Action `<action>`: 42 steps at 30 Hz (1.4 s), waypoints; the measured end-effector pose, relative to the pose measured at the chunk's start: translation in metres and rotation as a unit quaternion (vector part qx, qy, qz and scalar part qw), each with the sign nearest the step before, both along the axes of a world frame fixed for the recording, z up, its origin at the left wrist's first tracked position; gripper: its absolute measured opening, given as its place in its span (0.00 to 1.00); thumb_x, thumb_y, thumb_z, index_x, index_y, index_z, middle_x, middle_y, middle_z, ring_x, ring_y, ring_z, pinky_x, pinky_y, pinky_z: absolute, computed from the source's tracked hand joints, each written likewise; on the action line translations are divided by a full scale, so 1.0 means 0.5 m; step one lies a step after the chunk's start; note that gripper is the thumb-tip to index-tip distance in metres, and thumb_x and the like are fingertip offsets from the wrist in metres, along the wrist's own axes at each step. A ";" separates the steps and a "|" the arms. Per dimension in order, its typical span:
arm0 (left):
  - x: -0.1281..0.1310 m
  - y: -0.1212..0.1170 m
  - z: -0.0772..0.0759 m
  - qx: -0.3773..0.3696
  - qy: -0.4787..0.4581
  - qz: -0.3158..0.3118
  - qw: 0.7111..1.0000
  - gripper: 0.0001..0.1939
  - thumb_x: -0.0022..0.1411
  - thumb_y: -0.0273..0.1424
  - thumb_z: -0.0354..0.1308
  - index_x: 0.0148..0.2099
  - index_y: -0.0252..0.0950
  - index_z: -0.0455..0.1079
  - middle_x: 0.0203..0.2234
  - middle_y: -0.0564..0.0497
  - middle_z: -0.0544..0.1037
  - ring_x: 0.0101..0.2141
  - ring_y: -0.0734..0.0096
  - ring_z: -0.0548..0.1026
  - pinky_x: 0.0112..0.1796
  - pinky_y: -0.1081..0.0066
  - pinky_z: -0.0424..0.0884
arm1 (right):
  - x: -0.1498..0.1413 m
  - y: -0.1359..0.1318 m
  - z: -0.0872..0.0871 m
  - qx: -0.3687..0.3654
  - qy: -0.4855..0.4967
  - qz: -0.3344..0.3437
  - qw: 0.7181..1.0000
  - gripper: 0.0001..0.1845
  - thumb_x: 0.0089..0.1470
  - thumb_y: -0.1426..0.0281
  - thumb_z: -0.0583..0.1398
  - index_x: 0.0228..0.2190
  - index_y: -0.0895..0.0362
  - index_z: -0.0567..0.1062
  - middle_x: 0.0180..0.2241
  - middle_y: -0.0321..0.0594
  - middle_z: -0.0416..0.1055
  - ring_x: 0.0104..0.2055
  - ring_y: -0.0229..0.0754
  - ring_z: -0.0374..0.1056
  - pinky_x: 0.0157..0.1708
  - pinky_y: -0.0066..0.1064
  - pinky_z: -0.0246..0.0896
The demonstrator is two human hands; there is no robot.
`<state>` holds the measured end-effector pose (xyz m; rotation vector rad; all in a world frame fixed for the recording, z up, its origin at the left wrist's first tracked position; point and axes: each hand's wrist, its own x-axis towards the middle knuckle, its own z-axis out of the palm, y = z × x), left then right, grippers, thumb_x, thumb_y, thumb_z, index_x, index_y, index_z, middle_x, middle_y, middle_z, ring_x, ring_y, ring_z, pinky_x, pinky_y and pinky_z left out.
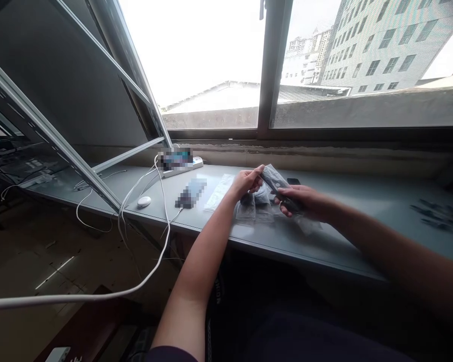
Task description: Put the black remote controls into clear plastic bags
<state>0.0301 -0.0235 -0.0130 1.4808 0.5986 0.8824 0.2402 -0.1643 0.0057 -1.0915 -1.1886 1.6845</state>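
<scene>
Grey tabletop [362, 211] below a window. I see both hands over its middle: left hand [245, 182] pinches the upper end of a small clear bag [274, 177]; right hand [302, 202] is clamped on its lower end. Step in hand, I judge: handling one bag. Next move needs a steady two-point grip. More bags [254, 207] lie beneath; cables [143, 201] farther left.

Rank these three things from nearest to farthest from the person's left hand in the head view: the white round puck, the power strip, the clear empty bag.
From the left hand:
1. Clear empty bag, flat on the table just to its left.
2. Power strip, farther left, toward the window wall.
3. White round puck, farthest left, near the table's front edge.
</scene>
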 end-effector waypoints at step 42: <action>-0.004 0.000 0.003 0.019 0.048 -0.005 0.999 0.37 0.73 0.65 0.61 0.31 0.34 0.79 0.25 0.43 0.82 0.26 0.71 0.78 0.28 0.73 0.67 | -0.030 -0.015 0.000 0.021 0.024 -0.009 0.999 0.21 0.61 0.54 0.79 0.39 0.58 0.83 0.33 0.44 0.83 0.30 0.41 0.78 0.33 0.29 0.81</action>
